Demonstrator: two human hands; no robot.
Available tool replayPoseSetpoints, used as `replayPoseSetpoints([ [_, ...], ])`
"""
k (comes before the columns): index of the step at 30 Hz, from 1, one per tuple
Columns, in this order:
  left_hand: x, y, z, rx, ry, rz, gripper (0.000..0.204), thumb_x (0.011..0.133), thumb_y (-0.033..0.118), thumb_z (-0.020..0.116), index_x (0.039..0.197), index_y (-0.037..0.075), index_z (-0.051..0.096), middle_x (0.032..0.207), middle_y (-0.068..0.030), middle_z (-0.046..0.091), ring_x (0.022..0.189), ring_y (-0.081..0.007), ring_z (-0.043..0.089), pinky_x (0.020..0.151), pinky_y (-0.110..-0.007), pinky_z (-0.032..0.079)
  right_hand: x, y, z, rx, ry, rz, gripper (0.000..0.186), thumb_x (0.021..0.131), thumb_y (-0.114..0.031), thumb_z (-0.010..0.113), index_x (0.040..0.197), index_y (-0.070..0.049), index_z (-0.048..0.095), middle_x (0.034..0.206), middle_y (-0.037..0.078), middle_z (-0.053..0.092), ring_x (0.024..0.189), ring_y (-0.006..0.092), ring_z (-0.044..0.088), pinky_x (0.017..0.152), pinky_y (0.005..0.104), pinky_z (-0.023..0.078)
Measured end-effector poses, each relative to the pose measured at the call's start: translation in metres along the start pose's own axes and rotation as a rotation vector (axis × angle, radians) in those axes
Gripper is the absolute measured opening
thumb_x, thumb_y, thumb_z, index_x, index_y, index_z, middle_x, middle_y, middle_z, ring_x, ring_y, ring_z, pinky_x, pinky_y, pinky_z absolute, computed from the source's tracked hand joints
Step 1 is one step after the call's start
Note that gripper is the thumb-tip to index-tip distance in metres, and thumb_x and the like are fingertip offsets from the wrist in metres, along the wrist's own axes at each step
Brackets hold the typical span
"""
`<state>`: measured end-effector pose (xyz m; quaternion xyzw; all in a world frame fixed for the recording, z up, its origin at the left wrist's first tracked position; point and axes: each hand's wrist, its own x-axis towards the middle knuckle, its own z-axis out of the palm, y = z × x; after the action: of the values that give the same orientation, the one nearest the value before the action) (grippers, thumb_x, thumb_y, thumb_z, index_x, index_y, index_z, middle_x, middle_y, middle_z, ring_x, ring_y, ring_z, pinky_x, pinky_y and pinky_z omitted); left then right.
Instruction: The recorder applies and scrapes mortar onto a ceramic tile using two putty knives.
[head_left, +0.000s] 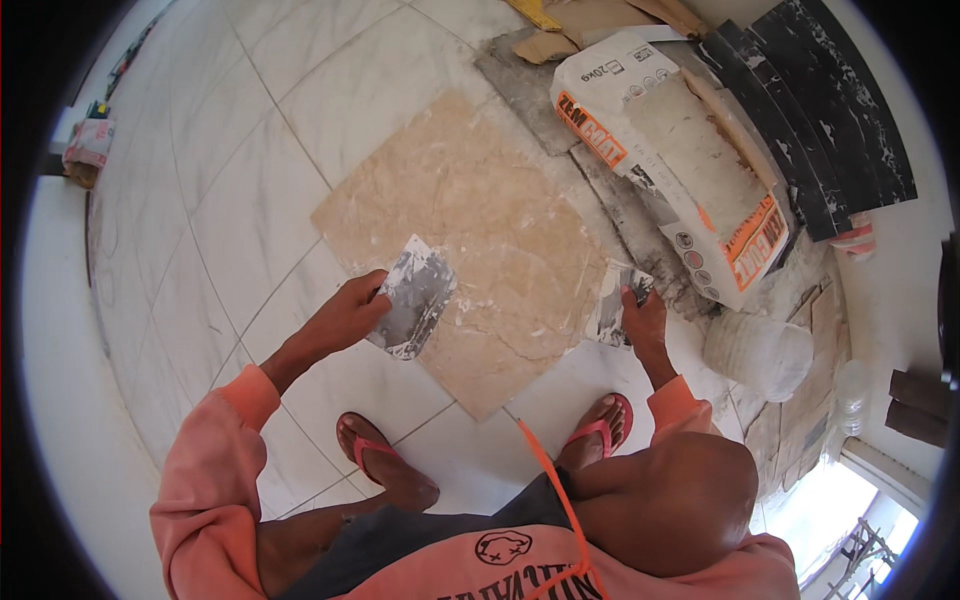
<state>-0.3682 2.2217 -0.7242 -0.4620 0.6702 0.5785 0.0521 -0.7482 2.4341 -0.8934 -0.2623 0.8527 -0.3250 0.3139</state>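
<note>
My left hand (pixel 360 303) is closed on a wide metal putty knife (pixel 416 300), its grey blade smeared with white paste. The blade is over the left edge of a beige marbled tile (pixel 490 210), which lies on the white floor. Beyond the tile's right corner, my right hand (pixel 644 315) grips a second putty knife (pixel 610 310), also streaked with white. Whether either blade touches the surface below it, I cannot tell. Thin white smears mark the tile's face.
An open white and orange bag of powder (pixel 690 150) lies at the right on grey sheeting. Behind it lean dark marbled strips (pixel 835 110). A translucent plastic container (pixel 760 355) is below the bag. My sandalled feet stand near the tile's close corner. A small bag (pixel 88 150) sits far left.
</note>
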Motion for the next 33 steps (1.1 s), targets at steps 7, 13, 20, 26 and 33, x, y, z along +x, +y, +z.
replayPoseSetpoints([
  [7, 0.012, -0.022, 0.002, -0.057, 0.021, 0.016, 0.020, 0.090, 0.012, 0.044, 0.099, -0.002, 0.054, 0.078, -0.0002, 0.048, 0.073, -0.0088, 0.043, 0.064, -0.029, 0.038, 0.001, -0.006, 0.046, -0.023, 0.152, -0.188, 0.044, 0.089, -0.026, 0.062, 0.118, 0.007, 0.053, 0.101, 0.030, 0.065, 0.096, 0.0466, 0.063, 0.083, 0.0468, 0.050],
  [13, 0.002, -0.023, -0.009, -0.044, 0.001, -0.047, 0.022, 0.093, 0.012, 0.044, 0.106, -0.001, 0.055, 0.085, 0.0002, 0.051, 0.079, -0.0080, 0.045, 0.070, -0.028, 0.040, 0.008, -0.064, 0.052, -0.054, 0.035, -0.284, 0.040, 0.089, -0.027, 0.063, 0.114, 0.004, 0.057, 0.100, 0.027, 0.067, 0.096, 0.0439, 0.065, 0.083, 0.0460, 0.050],
  [20, 0.002, -0.049, -0.013, -0.127, 0.089, -0.021, 0.019, 0.091, 0.012, 0.045, 0.101, -0.001, 0.054, 0.080, -0.0002, 0.048, 0.074, -0.0084, 0.042, 0.065, -0.028, 0.038, 0.047, -0.063, 0.072, -0.083, 0.119, -0.300, 0.035, 0.087, -0.025, 0.062, 0.108, 0.004, 0.060, 0.095, 0.028, 0.067, 0.095, 0.0440, 0.065, 0.082, 0.0462, 0.051],
  [26, 0.002, -0.047, -0.017, -0.122, 0.032, -0.059, 0.020, 0.092, 0.012, 0.044, 0.103, -0.001, 0.054, 0.081, -0.0009, 0.049, 0.076, -0.0093, 0.043, 0.068, -0.029, 0.040, 0.067, -0.102, 0.112, -0.085, -0.126, -0.326, 0.032, 0.087, -0.025, 0.062, 0.104, 0.002, 0.061, 0.093, 0.027, 0.067, 0.092, 0.0436, 0.065, 0.080, 0.0466, 0.051],
  [33, -0.001, -0.061, -0.023, -0.130, 0.061, -0.065, 0.018, 0.092, 0.012, 0.044, 0.099, -0.001, 0.053, 0.079, -0.0003, 0.048, 0.075, -0.0089, 0.042, 0.067, -0.029, 0.039, 0.074, -0.075, 0.085, 0.038, 0.000, -0.267, 0.032, 0.088, -0.027, 0.060, 0.103, 0.001, 0.061, 0.093, 0.025, 0.068, 0.092, 0.0429, 0.065, 0.080, 0.0450, 0.051],
])
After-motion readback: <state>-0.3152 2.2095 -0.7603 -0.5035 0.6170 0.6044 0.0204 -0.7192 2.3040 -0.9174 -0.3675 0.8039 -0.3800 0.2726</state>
